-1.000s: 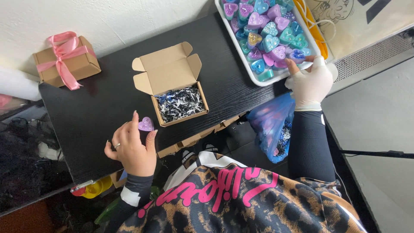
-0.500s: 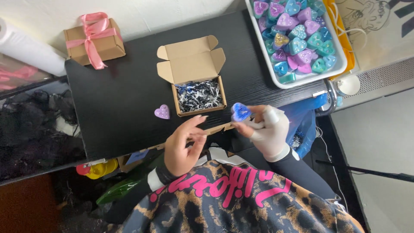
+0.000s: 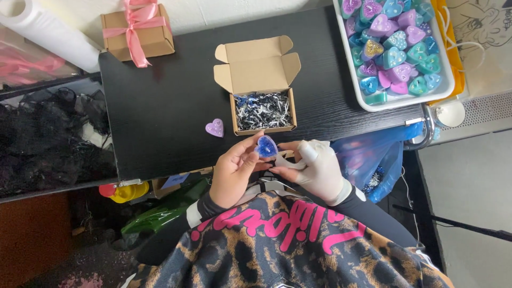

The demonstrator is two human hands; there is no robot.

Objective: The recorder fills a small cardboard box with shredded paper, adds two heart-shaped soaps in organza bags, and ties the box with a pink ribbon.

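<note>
— Blue and glittery, that heart-shaped piece (image 3: 265, 146) sits pinched between your two hands, just off the near edge of the desk (image 3: 160, 106). How are you gripping it?

— Your left hand (image 3: 233, 173), bare, has thumb and fingers closed on the heart's left side. Your right hand (image 3: 316, 168), in a white glove, meets it from the right with fingertips pressed in; whether those fingers touch the heart itself or just the other hand, you cannot tell from this angle.

— And what lies beyond your hands?

— Close to the near edge rests a small lilac heart (image 3: 215, 127), lying flat, apart from your hands. Just right of it stands an open cardboard box (image 3: 261, 85) with its flaps spread, filled with black and white shredded paper (image 3: 263, 110).

— Further back?

— At the far left corner you have a closed cardboard box tied with a pink ribbon (image 3: 138, 31). Over the far right corner sits a white tray (image 3: 410, 97) heaped with hearts in pink, purple, teal and blue (image 3: 393, 50). Below the right edge hangs a blue plastic bag (image 3: 373, 160).
</note>
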